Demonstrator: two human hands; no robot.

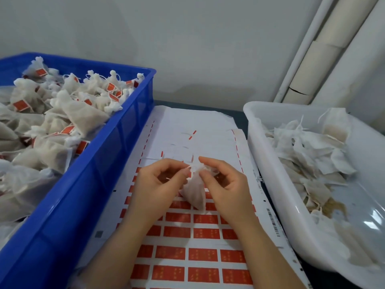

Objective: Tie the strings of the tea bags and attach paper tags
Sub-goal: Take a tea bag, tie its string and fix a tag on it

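Observation:
A white mesh tea bag hangs between my two hands above the sticker sheet. My right hand pinches the gathered top of the bag. My left hand pinches the thin string by the bag's neck with thumb and forefinger. The sheet of red paper tags lies flat on the table under my hands, its upper rows peeled bare.
A blue crate on the left holds several tied tea bags with red tags. A white tub on the right holds several flat untied bags. White pipes run up the wall at the back right.

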